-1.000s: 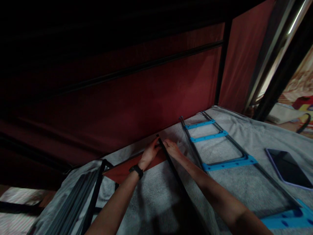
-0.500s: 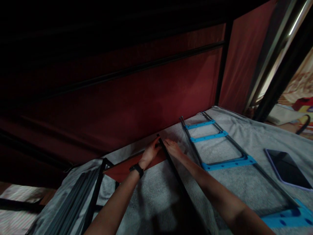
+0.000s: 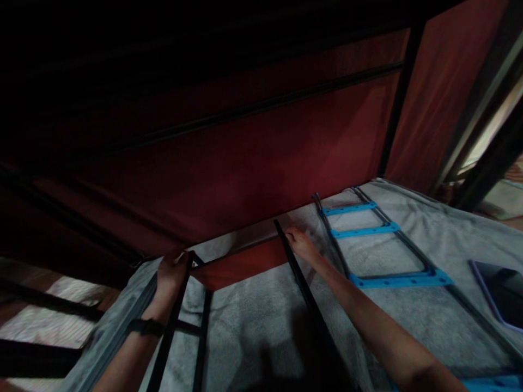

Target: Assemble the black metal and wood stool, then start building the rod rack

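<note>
My left hand [image 3: 170, 275], with a dark watch on the wrist, is closed around the far end of a black metal side frame [image 3: 175, 316]. A reddish-brown board [image 3: 245, 264] spans from that frame to a long black bar [image 3: 304, 288] on the right. My right hand [image 3: 301, 244] is at the outer side of the bar, close to its far end, fingers pinched together against it. Anything small between those fingertips is too small to make out.
Right of the bar, a folding rack with blue crosspieces [image 3: 402, 280] lies on the grey blanket [image 3: 249, 321]. A tablet-like device [image 3: 502, 294] lies farther right. Grey tubes [image 3: 118, 337] are by my left forearm. A dark red panel [image 3: 261, 169] rises behind.
My left hand has moved left from the right-hand bar to the left side frame. My right hand stays by the bar's far end, its fingers now pinched. The view has turned left.
</note>
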The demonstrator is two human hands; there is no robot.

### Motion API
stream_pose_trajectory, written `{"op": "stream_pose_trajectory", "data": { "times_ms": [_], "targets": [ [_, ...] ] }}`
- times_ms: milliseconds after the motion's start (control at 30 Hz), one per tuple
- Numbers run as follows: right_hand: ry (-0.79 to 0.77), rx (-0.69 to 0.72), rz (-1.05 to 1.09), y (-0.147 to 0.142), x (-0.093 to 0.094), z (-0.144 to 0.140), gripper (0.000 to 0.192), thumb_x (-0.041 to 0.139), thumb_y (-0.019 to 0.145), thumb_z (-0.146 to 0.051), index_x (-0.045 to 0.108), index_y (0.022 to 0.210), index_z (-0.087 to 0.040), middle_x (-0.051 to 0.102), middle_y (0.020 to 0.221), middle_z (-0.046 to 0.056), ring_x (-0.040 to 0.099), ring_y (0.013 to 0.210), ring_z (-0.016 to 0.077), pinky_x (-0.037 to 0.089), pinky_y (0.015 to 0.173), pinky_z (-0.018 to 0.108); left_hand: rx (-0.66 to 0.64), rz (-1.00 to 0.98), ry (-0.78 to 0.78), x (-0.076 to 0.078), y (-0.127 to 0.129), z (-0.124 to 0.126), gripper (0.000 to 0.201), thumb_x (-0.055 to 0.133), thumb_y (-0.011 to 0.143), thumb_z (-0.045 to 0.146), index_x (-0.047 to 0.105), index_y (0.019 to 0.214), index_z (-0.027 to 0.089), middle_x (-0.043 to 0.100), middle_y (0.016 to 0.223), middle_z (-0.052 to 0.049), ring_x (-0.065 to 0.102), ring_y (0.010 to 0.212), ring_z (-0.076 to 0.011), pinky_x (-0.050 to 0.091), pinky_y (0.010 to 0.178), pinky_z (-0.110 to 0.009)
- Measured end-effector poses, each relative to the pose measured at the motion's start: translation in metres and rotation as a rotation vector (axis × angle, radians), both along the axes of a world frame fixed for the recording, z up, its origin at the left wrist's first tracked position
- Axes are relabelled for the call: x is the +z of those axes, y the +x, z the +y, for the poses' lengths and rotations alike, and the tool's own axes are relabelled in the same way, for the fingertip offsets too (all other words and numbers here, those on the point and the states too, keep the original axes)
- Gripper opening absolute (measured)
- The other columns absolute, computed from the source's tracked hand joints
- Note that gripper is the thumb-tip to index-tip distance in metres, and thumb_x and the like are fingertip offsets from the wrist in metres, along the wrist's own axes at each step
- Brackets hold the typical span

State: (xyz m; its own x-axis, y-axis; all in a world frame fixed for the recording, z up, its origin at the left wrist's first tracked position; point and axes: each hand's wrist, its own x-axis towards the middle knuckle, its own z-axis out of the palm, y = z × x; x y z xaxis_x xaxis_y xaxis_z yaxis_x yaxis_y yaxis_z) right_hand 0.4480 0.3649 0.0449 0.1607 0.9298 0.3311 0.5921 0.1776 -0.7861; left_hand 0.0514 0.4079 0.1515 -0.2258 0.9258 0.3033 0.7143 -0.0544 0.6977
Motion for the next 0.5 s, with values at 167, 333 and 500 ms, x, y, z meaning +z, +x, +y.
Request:
{"op": "stream_pose_trajectory", "data": {
  "times_ms": [167,333,500],
  "targets": [
    [-0.046,-0.008,-0.064,0.001,-0.001,-0.001,0.023,0.038,0.099,-0.024,0.061,0.096,-0.023,0.072,0.1,0.007,0.067,0.095,0.02,0.047,0.089,0.03,0.119,-0.29,-0.215,-0.019,-0.05,-0.026,0.007,0.06,0.07,0.019,0.064,0.075,0.02,0.074,0.081,-0.01,0.072,0.083,-0.0288,0.057,0.068,-0.035],
    [-0.082,0.015,-0.068,0.005,-0.004,0.0,0.027,0.034,0.099,-0.031,0.06,0.098,-0.022,0.072,0.098,0.009,0.068,0.093,0.0224,0.048,0.085,0.031,0.047,-0.524,-0.299,-0.043,-0.037,-0.03,0.007,0.065,0.071,0.018,0.063,0.064,0.019,0.066,0.063,-0.005,0.063,0.06,-0.0192,0.047,0.055,-0.027],
    [-0.029,0.018,-0.042,0.006,-0.008,0.002,0.03,0.033,0.097,-0.037,0.059,0.092,-0.023,0.071,0.096,0.01,0.068,0.094,0.0237,0.049,0.087,0.033,0.124,-0.631,-0.291,-0.046,-0.03,-0.028,0.023,0.059,0.085,0.031,0.065,0.07,0.016,0.064,0.062,-0.003,0.056,0.053,-0.0139,0.043,0.052,-0.024]
  ]
}}
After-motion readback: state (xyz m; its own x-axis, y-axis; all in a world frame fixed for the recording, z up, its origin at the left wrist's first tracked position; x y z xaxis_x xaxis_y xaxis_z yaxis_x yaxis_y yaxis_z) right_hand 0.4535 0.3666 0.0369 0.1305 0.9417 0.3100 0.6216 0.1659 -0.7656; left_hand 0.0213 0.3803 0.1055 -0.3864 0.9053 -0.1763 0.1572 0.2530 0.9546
